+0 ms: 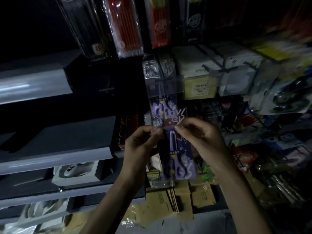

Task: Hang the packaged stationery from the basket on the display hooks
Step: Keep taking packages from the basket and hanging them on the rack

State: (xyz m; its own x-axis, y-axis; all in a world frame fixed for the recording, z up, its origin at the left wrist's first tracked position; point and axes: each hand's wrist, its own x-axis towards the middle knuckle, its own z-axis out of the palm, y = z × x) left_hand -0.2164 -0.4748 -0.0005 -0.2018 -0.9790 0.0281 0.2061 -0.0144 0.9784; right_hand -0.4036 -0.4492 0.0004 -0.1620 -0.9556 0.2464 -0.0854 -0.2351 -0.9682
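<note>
Head view: purple pack vertical, header up, top edge in pinch of fingers, left hand and right hand.

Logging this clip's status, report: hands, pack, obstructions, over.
Left hand and right hand both pinching purple pack by its top edge. Second pack hangs just above, overlapping. Hooked or not: cannot tell, too dim.
</note>
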